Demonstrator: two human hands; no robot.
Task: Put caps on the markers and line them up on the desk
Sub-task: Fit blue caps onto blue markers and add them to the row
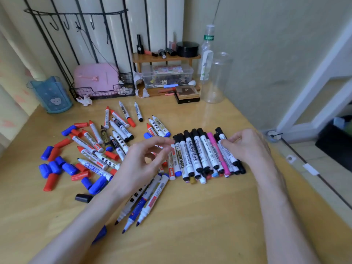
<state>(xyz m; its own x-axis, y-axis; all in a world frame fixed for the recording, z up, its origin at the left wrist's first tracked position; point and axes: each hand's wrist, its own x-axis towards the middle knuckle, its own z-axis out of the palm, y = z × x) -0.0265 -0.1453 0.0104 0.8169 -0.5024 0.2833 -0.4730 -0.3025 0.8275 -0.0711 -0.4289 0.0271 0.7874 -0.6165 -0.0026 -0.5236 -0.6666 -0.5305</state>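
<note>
A row of capped markers (200, 153), mostly black-capped with one pink, lies side by side at the desk's middle right. My right hand (245, 145) rests its curled fingertips on the rightmost markers of that row. Just left of the row hovers my left hand (141, 162), fingers loosely curled and holding nothing that I can see. Uncapped markers (114, 138) lie scattered in a heap at the centre left. Three more uncapped blue markers (141, 204) point toward me under my left wrist. Loose red and blue caps (57, 168) are strewn at the left, with one black cap (83, 198) nearer me.
At the back stand a blue bin (51, 94), a wire basket (102, 90) holding a pink case, a small wooden shelf (163, 58) with cosmetics, a clear box (167, 75), a bottle (206, 52) and a clear jar (217, 77). The desk's right edge (297, 168) drops to the floor.
</note>
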